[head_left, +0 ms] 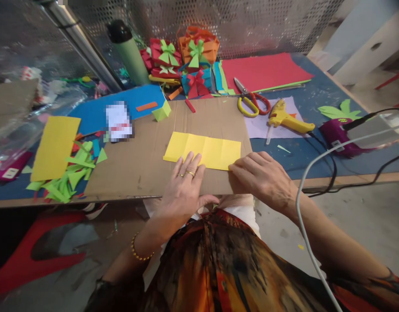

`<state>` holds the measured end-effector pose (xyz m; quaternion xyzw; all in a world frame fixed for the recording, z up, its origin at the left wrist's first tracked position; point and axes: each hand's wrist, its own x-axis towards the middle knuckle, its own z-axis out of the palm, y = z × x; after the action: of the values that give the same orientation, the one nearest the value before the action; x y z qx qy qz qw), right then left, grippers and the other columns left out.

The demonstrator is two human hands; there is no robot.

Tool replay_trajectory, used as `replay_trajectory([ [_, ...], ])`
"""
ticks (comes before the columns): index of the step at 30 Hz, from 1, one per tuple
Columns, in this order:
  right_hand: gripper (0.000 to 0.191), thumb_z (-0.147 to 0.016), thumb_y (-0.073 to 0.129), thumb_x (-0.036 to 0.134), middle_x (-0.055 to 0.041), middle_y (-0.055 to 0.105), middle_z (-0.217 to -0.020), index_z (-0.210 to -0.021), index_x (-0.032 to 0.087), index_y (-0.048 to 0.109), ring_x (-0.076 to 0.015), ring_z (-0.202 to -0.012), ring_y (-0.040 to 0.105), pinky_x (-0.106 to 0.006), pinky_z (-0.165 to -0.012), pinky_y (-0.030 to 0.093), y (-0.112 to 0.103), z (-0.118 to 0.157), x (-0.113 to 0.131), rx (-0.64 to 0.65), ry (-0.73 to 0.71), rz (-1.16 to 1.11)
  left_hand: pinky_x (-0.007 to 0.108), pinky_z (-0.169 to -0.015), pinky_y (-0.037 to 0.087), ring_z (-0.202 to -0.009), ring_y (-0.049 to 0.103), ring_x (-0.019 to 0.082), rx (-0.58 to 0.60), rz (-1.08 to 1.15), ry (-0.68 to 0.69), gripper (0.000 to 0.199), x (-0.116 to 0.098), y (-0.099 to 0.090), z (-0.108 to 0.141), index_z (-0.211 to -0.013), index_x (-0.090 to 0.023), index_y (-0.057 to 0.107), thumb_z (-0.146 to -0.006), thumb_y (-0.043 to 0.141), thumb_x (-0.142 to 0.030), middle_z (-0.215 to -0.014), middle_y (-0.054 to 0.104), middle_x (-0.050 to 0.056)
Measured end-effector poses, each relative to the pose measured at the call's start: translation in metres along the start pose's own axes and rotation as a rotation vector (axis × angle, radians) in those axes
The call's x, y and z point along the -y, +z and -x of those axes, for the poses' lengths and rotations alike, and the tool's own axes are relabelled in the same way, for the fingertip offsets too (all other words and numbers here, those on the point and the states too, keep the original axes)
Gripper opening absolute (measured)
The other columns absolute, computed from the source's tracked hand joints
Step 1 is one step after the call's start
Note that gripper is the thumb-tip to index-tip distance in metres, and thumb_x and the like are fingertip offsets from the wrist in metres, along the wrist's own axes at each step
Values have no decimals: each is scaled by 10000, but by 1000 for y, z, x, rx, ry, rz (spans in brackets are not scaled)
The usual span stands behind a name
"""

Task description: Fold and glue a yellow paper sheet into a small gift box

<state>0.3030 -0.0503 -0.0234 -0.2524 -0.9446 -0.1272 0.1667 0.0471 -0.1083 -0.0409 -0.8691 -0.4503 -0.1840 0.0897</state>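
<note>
Yellow creased paper (204, 149) lay on cardboard (128, 171) over a blue table (303, 158), a perforated panel (251, 30) beyond. Apart, the left hand (184, 184), fingers slightly spread, rested on the paper's near edge; the right hand (263, 177) touched its near right corner, whether pinching I couldn't tell. Its long axis ran left-right, right end slightly nearer.

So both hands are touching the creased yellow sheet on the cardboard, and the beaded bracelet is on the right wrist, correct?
Not quite: the head view shows the beaded bracelet on the left wrist. The left hand and right hand do both touch the creased yellow sheet on the cardboard.
</note>
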Motion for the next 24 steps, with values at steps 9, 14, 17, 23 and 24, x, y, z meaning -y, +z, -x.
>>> replay_trajectory([
  [9, 254, -1034, 477, 174, -81, 704, -927, -1054, 171, 730, -204, -813, 541, -347, -703, 431, 4, 3, -11, -24, 63, -187, 441, -945, 434, -1047, 600, 285, -51, 21, -54, 735, -26, 12, -18, -1293, -136, 665, -992, 338, -722, -1097, 681, 138],
  [14, 285, -1052, 491, 289, -102, 725, -945, -980, 209, 755, -217, -878, 638, -373, -774, 524, 6, 2, -22, -42, 182, -421, 449, -1010, 402, -1110, 598, 299, -74, 38, -58, 668, -29, 12, -13, -1336, -113, 642, -989, 463, -656, -1132, 687, 151],
  [17, 277, -1040, 521, 314, -100, 729, -913, -925, 210, 750, -221, -869, 659, -378, -771, 533, 6, -2, -25, -46, 235, -482, 447, -1022, 407, -1123, 615, 298, -102, 45, -60, 632, -31, 11, -12, -1330, -112, 645, -985, 515, -625, -1137, 705, 148],
  [23, 203, -991, 594, 290, -55, 715, -799, -890, 187, 736, -169, -710, 636, -315, -676, 458, 7, -17, -25, -60, 316, -492, 431, -1006, 426, -1119, 639, 285, -103, 68, -74, 559, -31, 5, -13, -1292, -87, 662, -1013, 530, -554, -1160, 736, 147],
  [24, 193, -980, 603, 280, -46, 713, -786, -877, 185, 735, -163, -700, 634, -308, -678, 452, 7, -19, -25, -55, 332, -504, 428, -1000, 429, -1114, 642, 283, -105, 72, -72, 555, -31, 4, -13, -1277, -77, 668, -1014, 534, -547, -1156, 739, 146],
])
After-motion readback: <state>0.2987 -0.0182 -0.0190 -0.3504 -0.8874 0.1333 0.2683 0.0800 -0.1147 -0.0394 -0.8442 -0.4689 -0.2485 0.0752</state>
